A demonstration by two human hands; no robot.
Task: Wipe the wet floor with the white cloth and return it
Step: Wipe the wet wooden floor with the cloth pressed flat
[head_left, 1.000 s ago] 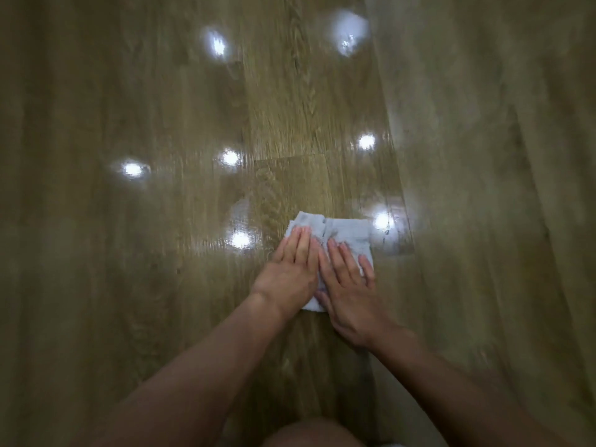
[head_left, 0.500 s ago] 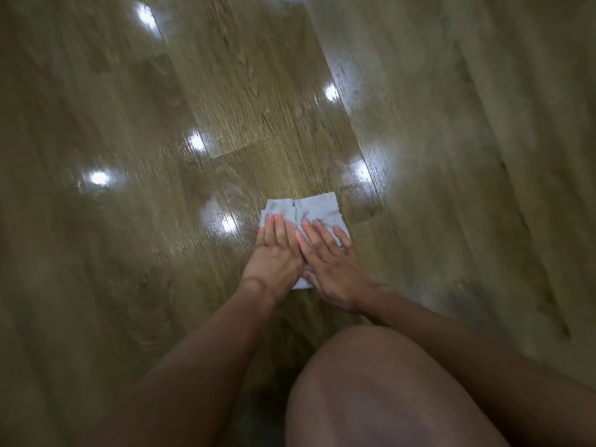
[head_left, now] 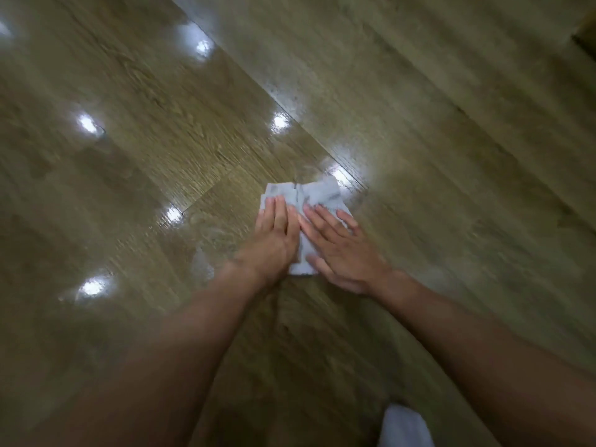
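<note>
A folded white cloth (head_left: 309,196) lies flat on the brown wood-plank floor (head_left: 161,162) near the middle of the view. My left hand (head_left: 274,233) presses on its left half with straight fingers. My right hand (head_left: 342,250) presses flat on its right half, fingers spread. The two hands lie side by side and cover most of the cloth; its far edge and a near corner show. A wet, glossy film with light reflections spreads over the planks to the left of the cloth (head_left: 206,230).
Bright ceiling-light reflections dot the wet planks at left and behind the cloth. The floor at right looks duller. A white piece of clothing (head_left: 403,427) shows at the bottom edge. A dark edge (head_left: 585,43) sits at the far upper right.
The view has turned, so the planks now run diagonally, and my knee has left the frame. Both hands stay flat on the cloth, which has slid slightly over the floor.
</note>
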